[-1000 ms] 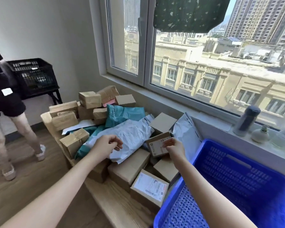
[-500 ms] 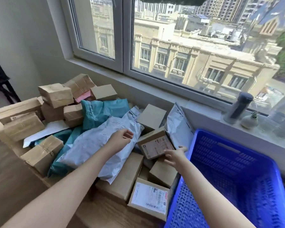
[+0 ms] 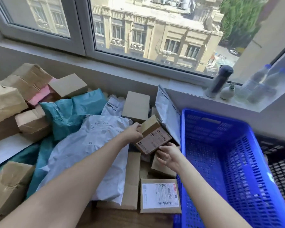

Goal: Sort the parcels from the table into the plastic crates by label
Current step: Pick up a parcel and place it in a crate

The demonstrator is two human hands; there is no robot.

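The blue crate [image 3: 209, 115] stands open-topped and bare inside, so the way in from above is clear. Parcels [image 3: 95, 140] crowd right against its left wall. Behind, a flask [image 3: 218, 81] and bottles [image 3: 260, 83] line the sill [image 3: 196, 99]; a black crate [image 3: 283, 175] seems to touch its right side.

left hand [image 3: 133, 132] is moved off grey mailer [image 3: 92, 145] onto small labelled box [image 3: 152, 137], right hand [image 3: 169, 155] is brought beneath box

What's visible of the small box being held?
The small cardboard box is brown, closed, with dark print and a round logo on its facing side. It is tilted, above the parcel pile, left of the blue crate. The left hand grips its left edge; the right hand touches its lower corner.
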